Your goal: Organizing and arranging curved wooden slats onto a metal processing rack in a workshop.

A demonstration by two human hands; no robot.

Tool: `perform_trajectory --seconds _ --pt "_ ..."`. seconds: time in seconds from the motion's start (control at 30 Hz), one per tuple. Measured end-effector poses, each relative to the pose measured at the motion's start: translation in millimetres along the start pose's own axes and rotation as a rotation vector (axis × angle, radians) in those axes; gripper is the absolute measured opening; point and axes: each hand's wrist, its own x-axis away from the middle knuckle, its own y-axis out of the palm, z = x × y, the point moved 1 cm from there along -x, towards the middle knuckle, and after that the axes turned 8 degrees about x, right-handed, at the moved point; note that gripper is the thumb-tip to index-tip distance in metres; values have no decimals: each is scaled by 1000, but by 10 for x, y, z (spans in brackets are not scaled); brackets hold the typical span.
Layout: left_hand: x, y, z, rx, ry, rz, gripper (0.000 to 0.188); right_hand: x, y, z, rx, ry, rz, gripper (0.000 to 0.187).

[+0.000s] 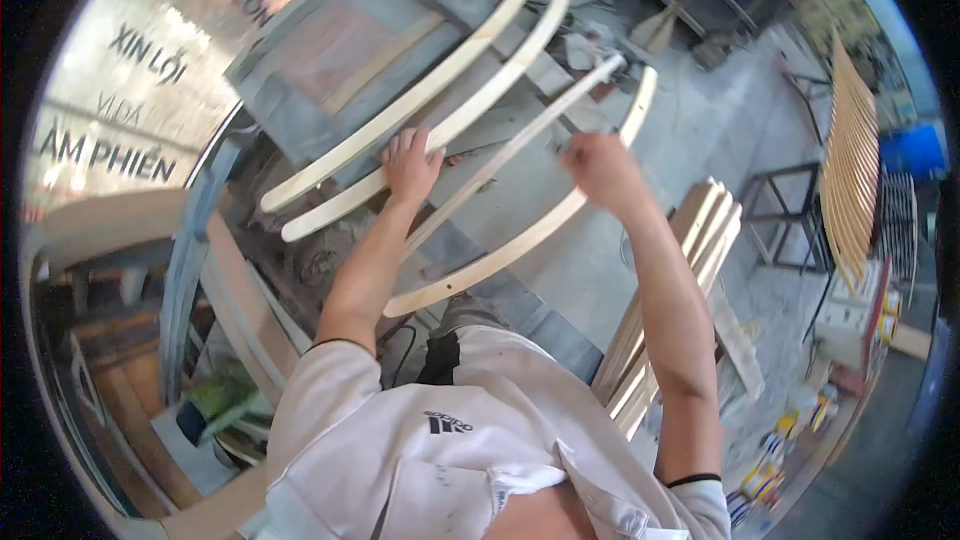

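Note:
My left hand [411,170] lies over a pale curved wooden strip [485,103], its fingers bent across the far edge. Beyond it, a similar curved strip [400,112] runs almost parallel. To the right is a thin, straighter strip [510,152], seen edge-on. My right hand [606,176] is closed above a fourth curved strip [510,251], which has small dark holes near its ends. The hand is slightly blurred, and whatever its fingers hold is too hidden to name. Part of this strip disappears behind the hand.
A grey workbench panel [300,50] stands under the far strips. Stacked wooden strips [690,240] lie beside my right forearm. Farther right are a dark metal stand [785,202], a curved slatted wooden piece [848,165] and a blue barrel [912,151]. Curved boards [240,300] lean at left.

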Motion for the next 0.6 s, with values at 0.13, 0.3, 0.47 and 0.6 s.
perform_trajectory --seconds 0.13,0.3,0.47,0.6 --pt "238 510 -25 512 29 -427 40 90 -303 390 -27 278 132 16" --pt "253 592 214 810 -406 -835 44 437 -267 365 73 309 28 14" --pt "295 153 744 164 -186 -466 54 642 -221 302 -26 332 93 13" --pt "493 314 507 151 -90 -343 53 878 -166 340 -86 330 81 12"
